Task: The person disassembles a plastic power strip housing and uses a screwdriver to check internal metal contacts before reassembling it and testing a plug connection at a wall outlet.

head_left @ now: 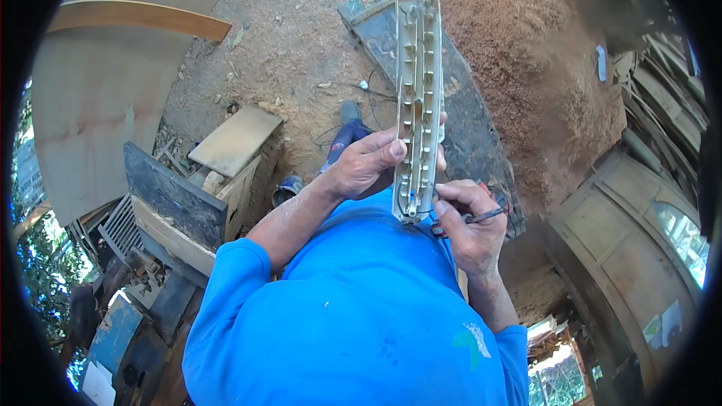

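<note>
- Long cream plastic strip [418,98], ribbed on its open side with rows of small slots, held upright in front of the person's chest; its lower end sits just above the blue shirt [361,316].
- Left hand [366,165] is closed around the strip's lower part from the left, with the thumb lying across the face and fingers wrapped behind.
- Right hand [470,225] is at the strip's bottom end, just right of it, fingers pinched on a thin dark tool [481,216] with a red grip; the tool's tip lies close against the strip's lower edge. Whether it touches cannot be told.
- Behind the strip, on the ground: a long dark weathered plank [470,128], running from the strip's top down past its right side.
- Right of the strip and beyond the plank: a heap of sawdust [526,45] over reddish soil.
- Left of the strip: a flat pale board [235,139] resting on stacked wood, and lower left a dark panel [174,199] leaning among scrap.
- Far left of the strip: large pale plywood sheets [98,98], one with a curved wooden edge.
- Far right of the strip: old wooden door frames [639,233] with glass panes.
</note>
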{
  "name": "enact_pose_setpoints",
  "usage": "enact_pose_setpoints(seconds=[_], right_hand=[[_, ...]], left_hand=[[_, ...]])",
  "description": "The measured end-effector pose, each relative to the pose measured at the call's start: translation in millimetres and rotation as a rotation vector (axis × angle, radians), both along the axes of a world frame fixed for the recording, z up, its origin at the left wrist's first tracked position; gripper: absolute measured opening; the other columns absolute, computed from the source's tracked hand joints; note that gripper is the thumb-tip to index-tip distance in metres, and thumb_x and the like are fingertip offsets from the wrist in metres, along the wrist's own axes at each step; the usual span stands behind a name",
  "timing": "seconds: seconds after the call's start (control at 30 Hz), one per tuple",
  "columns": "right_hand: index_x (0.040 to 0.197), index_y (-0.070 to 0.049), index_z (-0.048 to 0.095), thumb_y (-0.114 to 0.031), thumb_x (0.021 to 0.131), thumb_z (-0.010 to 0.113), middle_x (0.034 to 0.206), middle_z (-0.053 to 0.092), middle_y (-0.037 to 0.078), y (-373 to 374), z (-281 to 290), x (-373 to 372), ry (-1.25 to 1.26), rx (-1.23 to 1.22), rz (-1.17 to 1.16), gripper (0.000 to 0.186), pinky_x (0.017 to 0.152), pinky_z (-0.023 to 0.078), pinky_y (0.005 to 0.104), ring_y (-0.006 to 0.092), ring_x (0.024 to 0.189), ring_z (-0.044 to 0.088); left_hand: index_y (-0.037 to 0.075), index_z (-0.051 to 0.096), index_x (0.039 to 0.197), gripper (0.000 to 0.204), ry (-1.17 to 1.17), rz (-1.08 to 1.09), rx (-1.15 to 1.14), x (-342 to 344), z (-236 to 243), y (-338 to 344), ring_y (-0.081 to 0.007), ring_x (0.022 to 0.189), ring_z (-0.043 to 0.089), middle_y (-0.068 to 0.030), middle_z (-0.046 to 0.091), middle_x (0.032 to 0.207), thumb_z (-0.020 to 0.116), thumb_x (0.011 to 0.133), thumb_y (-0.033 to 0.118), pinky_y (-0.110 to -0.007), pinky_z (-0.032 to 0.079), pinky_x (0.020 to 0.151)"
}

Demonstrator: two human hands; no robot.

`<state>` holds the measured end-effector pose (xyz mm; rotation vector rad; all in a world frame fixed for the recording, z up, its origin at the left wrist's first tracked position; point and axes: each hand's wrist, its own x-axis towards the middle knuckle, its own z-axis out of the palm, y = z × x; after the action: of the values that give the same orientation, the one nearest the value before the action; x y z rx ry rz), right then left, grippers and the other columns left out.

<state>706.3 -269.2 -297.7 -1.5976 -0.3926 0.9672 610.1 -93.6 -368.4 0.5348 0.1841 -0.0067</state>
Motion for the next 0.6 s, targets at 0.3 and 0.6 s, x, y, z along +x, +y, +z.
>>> enact_pose_setpoints(seconds=[0.3, 0.6], right_hand=[[0.103, 0.000, 0.068, 0.004, 0.084, 0.071, 0.090, 0.063, 0.006, 0, -2, -2, 0.003, 0.094, 0.050, 0.019, 0.063, 0.044, 0.0218, 0.0078, 0.074, 0.057], [0.109, -0.001, 0.065, -0.003, 0.088, 0.071, 0.089, 0.061, 0.003, -2, -5, -8, 0.082, 0.054, -0.002, 0.022, 0.064, 0.043, 0.0206, 0.0055, 0.073, 0.054]], left_hand=[[-0.002, 0.018, 0.152, 0.084, -0.002, -0.053, -0.007, -2, 10, 5, -0.0221, 0.109, 0.056, -0.0164, 0.058, 0.115, 0.053, 0.096, 0.050, -0.039, 0.046, 0.097], [-0.003, 0.040, 0.140, 0.063, -0.034, -0.038, -0.042, -4, 4, 1, -0.0191, 0.110, 0.059, -0.0131, 0.060, 0.119, 0.049, 0.100, 0.045, -0.036, 0.048, 0.096]])
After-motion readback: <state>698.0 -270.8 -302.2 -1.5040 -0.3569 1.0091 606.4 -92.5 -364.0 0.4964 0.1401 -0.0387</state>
